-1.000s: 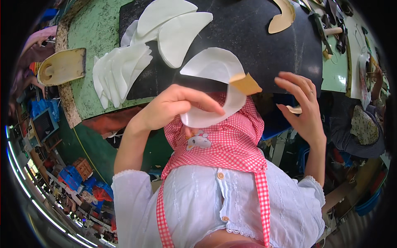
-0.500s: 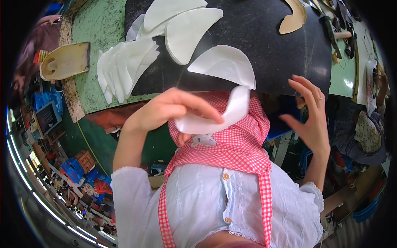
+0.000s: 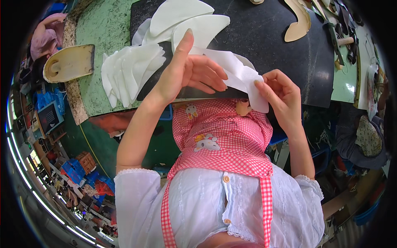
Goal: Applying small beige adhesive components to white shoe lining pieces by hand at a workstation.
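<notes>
My right hand (image 3: 283, 94) pinches one end of a curved white sheet piece (image 3: 257, 93) between thumb and fingers. This piece hangs over the near edge of the black mat (image 3: 285, 49). My left hand (image 3: 193, 68) is open, thumb up and fingers stretched toward the sheet's other side; whether it touches the sheet I cannot tell. Another white curved piece (image 3: 245, 61) lies on the mat, partly hidden behind the held one. Farther back are overlapping large white pieces (image 3: 182, 16). A fanned stack of white pieces (image 3: 130, 74) rests left of my left hand.
The green table (image 3: 107, 25) carries a yellowish mold-like form (image 3: 68, 64) at its left edge. A tan curved piece (image 3: 298, 22) lies at the mat's far right. Beyond it are a wooden-handled tool (image 3: 345, 41) and dark scraps. Another person (image 3: 47, 35) is at the far left.
The curved white piece has passed from my left hand to my right and moved right and up. My left hand has opened and risen; my right hand has moved left and closed.
</notes>
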A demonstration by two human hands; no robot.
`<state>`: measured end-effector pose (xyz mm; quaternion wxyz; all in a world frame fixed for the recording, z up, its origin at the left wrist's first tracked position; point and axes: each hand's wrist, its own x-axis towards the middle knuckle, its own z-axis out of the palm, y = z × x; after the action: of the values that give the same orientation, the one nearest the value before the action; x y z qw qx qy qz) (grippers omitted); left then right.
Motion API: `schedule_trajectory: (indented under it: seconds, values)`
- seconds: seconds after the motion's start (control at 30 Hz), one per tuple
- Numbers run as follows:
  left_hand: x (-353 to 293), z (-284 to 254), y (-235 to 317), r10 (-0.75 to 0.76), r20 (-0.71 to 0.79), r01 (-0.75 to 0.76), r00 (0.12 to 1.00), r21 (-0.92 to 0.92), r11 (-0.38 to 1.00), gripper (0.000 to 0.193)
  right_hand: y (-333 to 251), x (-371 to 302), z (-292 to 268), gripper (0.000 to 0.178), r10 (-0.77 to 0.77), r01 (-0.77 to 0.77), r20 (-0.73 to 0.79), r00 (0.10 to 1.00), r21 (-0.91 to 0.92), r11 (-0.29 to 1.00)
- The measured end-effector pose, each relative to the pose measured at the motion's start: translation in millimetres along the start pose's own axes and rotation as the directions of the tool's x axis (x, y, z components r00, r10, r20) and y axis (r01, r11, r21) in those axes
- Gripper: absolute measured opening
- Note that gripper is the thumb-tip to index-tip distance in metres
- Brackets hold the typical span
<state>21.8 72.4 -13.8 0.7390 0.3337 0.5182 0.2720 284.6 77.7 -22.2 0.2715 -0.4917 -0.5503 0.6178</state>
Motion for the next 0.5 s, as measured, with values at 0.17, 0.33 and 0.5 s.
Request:
schedule_trajectory:
  seconds: [0.17,0.33,0.5]
  values:
    - [10.2,-11.0,-2.0,0.011,0.071,-0.008,0.997,-0.043,0.999,0.109,5.6,10.2,1.3,0.018,-0.108,0.093,-0.08,0.991,-0.166,0.982]
    - [9.9,-16.0,1.8,0.116,-0.012,-0.109,0.993,0.248,0.963,0.069,8.1,13.4,0.7,0.018,-0.124,0.109,-0.072,0.99,-0.181,0.977]
    - [20.9,-18.1,1.5,0.184,-0.166,-0.063,0.969,0.553,0.831,0.024,13.0,29.6,1.4,0.019,0.024,-0.063,-0.089,0.996,-0.46,0.886]
